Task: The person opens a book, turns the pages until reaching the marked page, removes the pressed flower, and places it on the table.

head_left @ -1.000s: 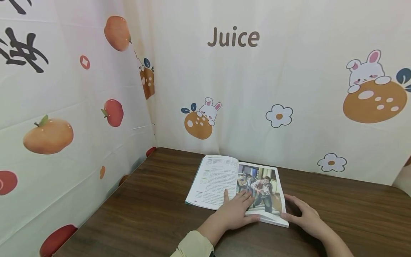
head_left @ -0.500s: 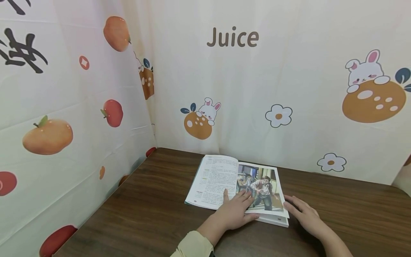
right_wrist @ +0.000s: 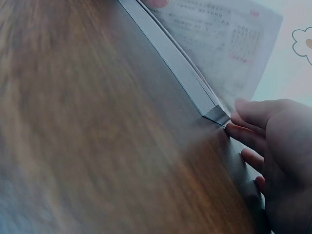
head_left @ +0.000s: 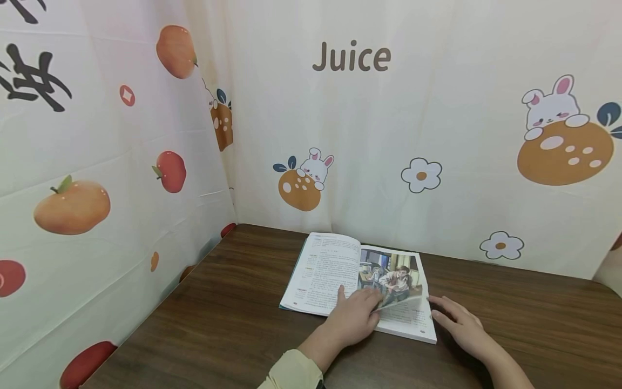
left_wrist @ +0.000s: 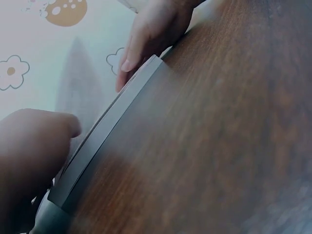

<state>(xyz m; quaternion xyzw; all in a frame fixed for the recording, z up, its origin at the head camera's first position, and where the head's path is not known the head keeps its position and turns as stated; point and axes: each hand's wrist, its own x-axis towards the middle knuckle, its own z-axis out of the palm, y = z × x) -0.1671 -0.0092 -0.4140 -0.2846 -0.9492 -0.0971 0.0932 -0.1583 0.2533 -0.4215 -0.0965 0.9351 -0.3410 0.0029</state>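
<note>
An open book (head_left: pixel 325 275) lies on the brown table, printed text on its left page and a coloured picture (head_left: pixel 396 275) on the right. My left hand (head_left: pixel 353 316) lies over the book's middle near its lower edge. Its fingers are on the picture page and its thumb is at that page's lower edge, pinching it. The page's lower right corner is lifted and bent, baring a text page (head_left: pixel 408 324) beneath. My right hand (head_left: pixel 464 329) is at the right edge, fingers loosely bent; in the right wrist view its fingertips (right_wrist: pixel 239 109) are by the thick book's corner (right_wrist: pixel 217 114).
The dark wood-grain table (head_left: pixel 218 308) stretches around the book. White curtains with fruit, rabbit and flower prints (head_left: pixel 421 175) hang behind it and along the left side.
The picture page's lower right corner has come away from my right fingers and risen up and leftward, showing the text underneath. My left thumb has drawn in towards its fingers.
</note>
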